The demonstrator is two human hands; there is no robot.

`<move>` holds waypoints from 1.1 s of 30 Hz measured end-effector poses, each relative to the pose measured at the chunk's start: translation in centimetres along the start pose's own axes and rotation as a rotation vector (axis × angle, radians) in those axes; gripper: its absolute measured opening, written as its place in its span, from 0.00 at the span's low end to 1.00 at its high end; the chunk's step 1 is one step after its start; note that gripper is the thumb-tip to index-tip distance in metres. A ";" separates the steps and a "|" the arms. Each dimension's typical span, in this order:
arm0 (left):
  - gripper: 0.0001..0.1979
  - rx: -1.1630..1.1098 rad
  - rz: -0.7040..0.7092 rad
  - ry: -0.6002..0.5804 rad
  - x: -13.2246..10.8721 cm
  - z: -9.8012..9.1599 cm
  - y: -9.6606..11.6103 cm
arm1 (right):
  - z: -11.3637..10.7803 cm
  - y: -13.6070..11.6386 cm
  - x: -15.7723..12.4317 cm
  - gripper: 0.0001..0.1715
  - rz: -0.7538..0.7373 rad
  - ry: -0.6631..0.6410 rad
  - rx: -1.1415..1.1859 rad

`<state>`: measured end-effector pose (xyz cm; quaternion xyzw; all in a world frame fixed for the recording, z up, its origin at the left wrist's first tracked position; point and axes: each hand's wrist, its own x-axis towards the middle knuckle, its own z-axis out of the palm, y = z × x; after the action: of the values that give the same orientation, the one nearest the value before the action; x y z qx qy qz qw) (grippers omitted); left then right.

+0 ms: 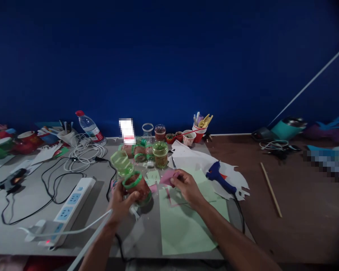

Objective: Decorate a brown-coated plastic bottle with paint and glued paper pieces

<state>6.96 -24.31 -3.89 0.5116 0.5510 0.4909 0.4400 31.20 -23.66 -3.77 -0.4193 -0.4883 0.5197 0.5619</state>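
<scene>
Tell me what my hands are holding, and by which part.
Your left hand holds the green-rimmed brown jar by its side; your right hand pinches the pink paper at its right end between thumb and fingers.

There is room to pass over the near left part of the flat pale-green paper sheet [180, 234], or across the brown wooden table [307, 203] beside a thin tan stick [271, 190]. The dark-blue plastic glue gun [222, 180] lies between; leftward, the reddish-brown, green-rimmed jar [139, 189] in the left grip [122, 201] and the long white power strip [73, 201] obstruct.
</scene>
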 end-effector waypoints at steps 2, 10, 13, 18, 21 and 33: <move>0.25 0.019 0.003 -0.163 0.3 1.1 0.3 | -0.3 -0.3 0.2 0.15 0.015 0.002 0.050; 0.19 0.114 0.059 -0.401 2.7 4.6 -0.3 | -1.5 -1.6 0.8 0.13 -0.021 0.058 0.095; 0.20 0.138 0.051 -0.436 3.2 5.8 0.0 | -1.9 -1.6 0.8 0.11 -0.050 0.076 0.060; 0.21 0.137 0.060 -0.458 3.4 7.4 0.5 | -2.3 -1.4 0.7 0.06 -0.165 0.101 -0.120; 0.21 0.133 0.065 -0.457 3.3 8.2 0.6 | -2.3 -1.7 0.7 0.05 -0.224 0.105 -0.193; 0.18 0.133 0.051 -0.444 3.6 8.1 -0.8 | -1.8 -1.6 0.6 0.04 -0.235 0.109 -0.344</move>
<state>14.58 -19.97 -5.67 0.6487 0.4589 0.3396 0.5032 33.26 -23.12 -2.40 -0.4766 -0.5843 0.3360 0.5644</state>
